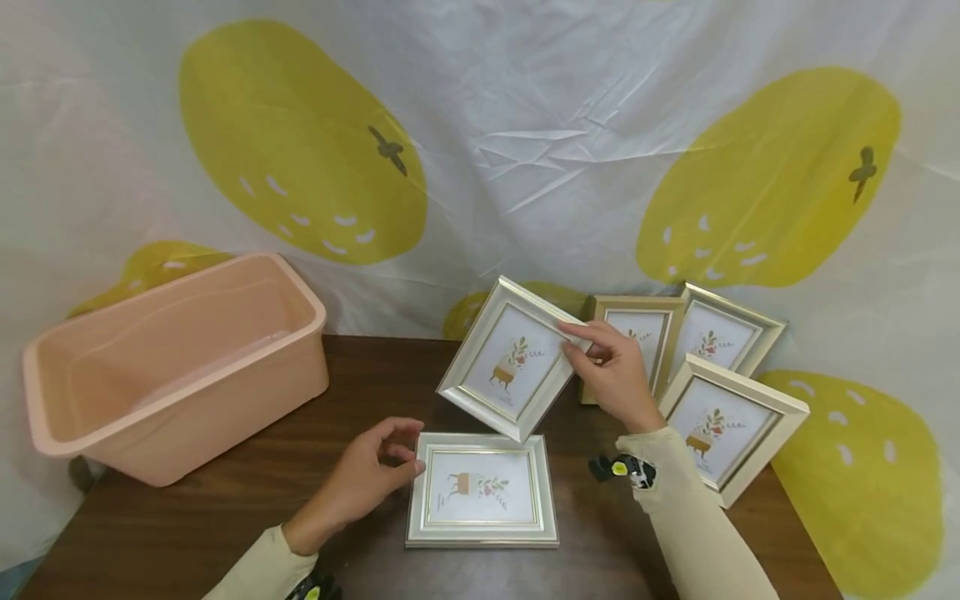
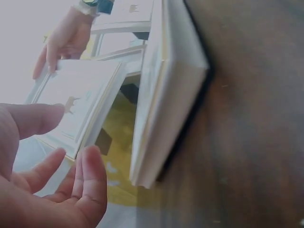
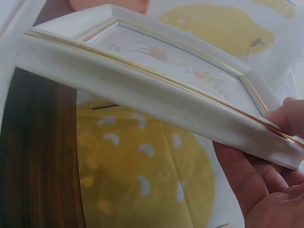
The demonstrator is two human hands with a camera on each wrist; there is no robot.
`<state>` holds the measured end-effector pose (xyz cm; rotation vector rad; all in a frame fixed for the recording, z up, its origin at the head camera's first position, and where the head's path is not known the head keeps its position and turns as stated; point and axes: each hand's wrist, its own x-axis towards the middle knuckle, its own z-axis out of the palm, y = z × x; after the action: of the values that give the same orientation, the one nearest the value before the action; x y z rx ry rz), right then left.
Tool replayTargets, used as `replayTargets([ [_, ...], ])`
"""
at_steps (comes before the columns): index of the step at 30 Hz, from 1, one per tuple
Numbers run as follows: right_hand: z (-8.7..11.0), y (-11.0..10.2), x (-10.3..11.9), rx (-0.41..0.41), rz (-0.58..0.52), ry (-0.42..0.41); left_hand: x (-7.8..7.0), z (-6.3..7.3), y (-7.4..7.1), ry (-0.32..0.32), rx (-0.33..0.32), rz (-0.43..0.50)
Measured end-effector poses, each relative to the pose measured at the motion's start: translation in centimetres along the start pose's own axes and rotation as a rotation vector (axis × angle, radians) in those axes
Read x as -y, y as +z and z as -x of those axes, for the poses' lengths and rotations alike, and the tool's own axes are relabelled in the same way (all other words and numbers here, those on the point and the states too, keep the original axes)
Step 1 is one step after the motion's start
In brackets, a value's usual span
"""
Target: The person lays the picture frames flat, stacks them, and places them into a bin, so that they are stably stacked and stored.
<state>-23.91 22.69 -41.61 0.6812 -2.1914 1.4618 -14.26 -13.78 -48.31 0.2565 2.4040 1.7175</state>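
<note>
My right hand (image 1: pixel 617 379) pinches a white picture frame (image 1: pixel 480 333) with a gold inner edge by its upper right side, thumb on the face and fingers behind. Tilted, this picture frame is held above the table; the right wrist view shows its long side and the gripping fingers (image 3: pixel 247 178). Below it a second white picture frame (image 1: pixel 416 508) lies face up on the table. Beside its left edge hovers my left hand (image 1: pixel 363 475), thumb and fingers apart, holding nothing. From the left wrist, that lying picture frame (image 2: pixel 166 95) appears edge-on, right of my left hand (image 2: pixel 52 190).
Three more picture frames stand at the right: a gold-brown one (image 1: pixel 600 308), a pale gold one (image 1: pixel 765 337) behind, and a cream one (image 1: pixel 772 446) in front. A pink plastic tub (image 1: pixel 225 417) sits at the left of the dark wooden table (image 1: pixel 360 375). A lemon-patterned cloth (image 1: pixel 525 167) hangs behind.
</note>
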Motion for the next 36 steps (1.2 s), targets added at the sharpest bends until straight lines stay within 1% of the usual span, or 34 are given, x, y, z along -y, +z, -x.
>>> replayTargets([
  [3,0.6,-0.1,0.6,0.015,-0.002,0.018,-0.6,-0.4,-0.2,0.049,-0.015,0.005],
  [4,0.8,-0.1,0.8,0.018,-0.001,0.022,-0.7,-0.6,-0.2,0.063,-0.015,0.007],
  [6,1.3,-0.1,1.3,0.021,-0.006,0.032,-1.0,-0.8,-0.4,0.11,-0.005,0.006],
  [9,2.0,-0.2,1.9,0.025,-0.025,0.043,-1.4,-1.3,-0.6,0.177,0.028,0.027],
  [12,2.6,-0.2,2.4,0.035,-0.058,0.063,-1.9,-1.6,-0.6,0.231,0.083,0.069],
  [14,3.1,-0.3,2.6,0.039,-0.069,0.07,-2.1,-1.7,-0.6,0.24,0.115,0.093],
  [16,3.5,-0.5,2.8,0.037,-0.079,0.08,-2.2,-1.7,-0.5,0.24,0.132,0.102],
  [22,4.3,-0.9,3.5,0.03,-0.096,0.095,-2.4,-1.8,-0.2,0.234,0.151,0.095],
  [26,4.7,-1.0,3.7,0.039,-0.131,0.124,-2.4,-1.8,0.0,0.247,0.176,0.106],
  [32,5.3,-1.1,3.9,0.056,-0.257,0.171,-2.1,-1.7,0.0,0.292,0.202,0.122],
  [36,5.6,-1.1,4.0,0.052,-0.322,0.181,-1.8,-1.8,0.1,0.349,0.228,0.154],
])
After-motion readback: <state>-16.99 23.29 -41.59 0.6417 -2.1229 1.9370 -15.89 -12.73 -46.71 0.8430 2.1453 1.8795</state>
